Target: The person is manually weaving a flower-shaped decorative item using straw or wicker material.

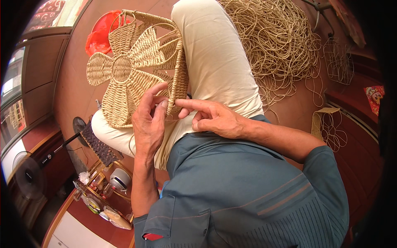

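A straw-coloured woven basket [121, 68] rests tilted against my bent legs, with a flower of woven petals round a disc on its side. Some petals are filled with cord; others show open wire loops [166, 39]. My left hand [149, 120] closes its thumb and fingers at the basket's near corner. The fingertips behind the edge are partly hidden. On the right, my right hand [219, 120] reaches its index finger to the corded rim, its other fingers loosely bent and apart. A thin strand hangs below my left hand.
A big heap of loose cord [277, 41] covers the floor beyond my right knee. Wire frames [338, 62] lie at the right, one [331, 130] partly woven. A red plastic bag [103, 33] is behind the basket. At left stand a fan [28, 175] and a cluttered glass-topped table [111, 202].
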The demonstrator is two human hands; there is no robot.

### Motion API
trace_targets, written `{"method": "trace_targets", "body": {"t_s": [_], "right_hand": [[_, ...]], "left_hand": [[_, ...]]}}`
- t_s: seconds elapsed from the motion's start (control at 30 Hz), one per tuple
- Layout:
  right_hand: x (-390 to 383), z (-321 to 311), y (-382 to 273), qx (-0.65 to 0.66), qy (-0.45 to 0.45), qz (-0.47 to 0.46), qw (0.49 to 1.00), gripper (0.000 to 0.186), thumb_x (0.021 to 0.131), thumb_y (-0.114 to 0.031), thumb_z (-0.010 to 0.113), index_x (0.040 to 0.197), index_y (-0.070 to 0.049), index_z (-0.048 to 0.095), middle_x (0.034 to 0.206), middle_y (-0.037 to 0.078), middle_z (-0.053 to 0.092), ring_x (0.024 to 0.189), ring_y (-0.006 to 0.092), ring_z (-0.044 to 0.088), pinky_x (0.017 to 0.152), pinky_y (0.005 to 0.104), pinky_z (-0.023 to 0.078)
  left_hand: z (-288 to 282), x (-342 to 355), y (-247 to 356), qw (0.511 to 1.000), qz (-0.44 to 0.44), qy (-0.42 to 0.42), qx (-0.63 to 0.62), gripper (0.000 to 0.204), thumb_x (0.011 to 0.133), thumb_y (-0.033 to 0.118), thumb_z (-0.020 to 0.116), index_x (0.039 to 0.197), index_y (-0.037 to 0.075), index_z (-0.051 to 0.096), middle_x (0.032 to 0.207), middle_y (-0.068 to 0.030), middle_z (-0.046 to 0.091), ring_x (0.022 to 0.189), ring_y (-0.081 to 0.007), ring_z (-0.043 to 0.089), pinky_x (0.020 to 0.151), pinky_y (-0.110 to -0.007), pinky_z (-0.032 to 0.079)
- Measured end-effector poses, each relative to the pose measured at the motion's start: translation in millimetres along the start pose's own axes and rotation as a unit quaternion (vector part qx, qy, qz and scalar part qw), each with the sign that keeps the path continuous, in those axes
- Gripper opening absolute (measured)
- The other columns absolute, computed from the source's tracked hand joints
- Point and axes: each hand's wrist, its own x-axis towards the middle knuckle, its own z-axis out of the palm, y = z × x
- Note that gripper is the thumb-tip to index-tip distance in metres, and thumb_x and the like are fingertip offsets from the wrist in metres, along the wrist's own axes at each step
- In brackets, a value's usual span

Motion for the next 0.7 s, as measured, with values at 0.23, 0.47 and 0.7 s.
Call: {"method": "trace_targets", "body": {"t_s": [0.23, 0.47, 0.7], "right_hand": [[-0.1, -0.1, -1.1, -0.002, 0.001, -0.003, 1.0, 0.079, 0.099, 0.004, 0.06, 0.174, -0.003, 0.035, 0.136, 0.003, 0.059, 0.095, 0.0054, 0.056, 0.088, 0.0232, 0.052], [0.2, 0.2, -1.1, 0.01, 0.004, -0.004, 1.0, 0.08, 0.098, 0.003, 0.061, 0.174, -0.003, 0.036, 0.137, 0.003, 0.058, 0.095, 0.006, 0.056, 0.088, 0.0238, 0.052], [1.4, -0.7, -0.8, 0.025, 0.013, 0.005, 1.0, 0.079, 0.097, 0.004, 0.061, 0.173, -0.003, 0.038, 0.137, 0.003, 0.058, 0.094, 0.0061, 0.056, 0.088, 0.0238, 0.052]], "left_hand": [[3.4, 0.1, -3.5, 0.996, -0.021, 0.019, -0.086, 0.052, 0.104, -0.002, 0.064, 0.156, 0.004, 0.06, 0.101, -0.0043, 0.074, 0.094, -0.009, 0.068, 0.088, -0.027, 0.056], [-4.2, 4.8, -4.4, 0.994, -0.029, -0.023, -0.104, 0.058, 0.105, 0.003, 0.065, 0.161, 0.002, 0.052, 0.106, -0.0032, 0.071, 0.092, -0.0054, 0.062, 0.08, -0.022, 0.049], [-7.8, 11.4, -5.3, 0.992, -0.031, -0.068, -0.099, 0.057, 0.104, 0.0, 0.065, 0.16, 0.004, 0.055, 0.104, -0.0024, 0.072, 0.089, -0.0044, 0.061, 0.078, -0.021, 0.049]]}}
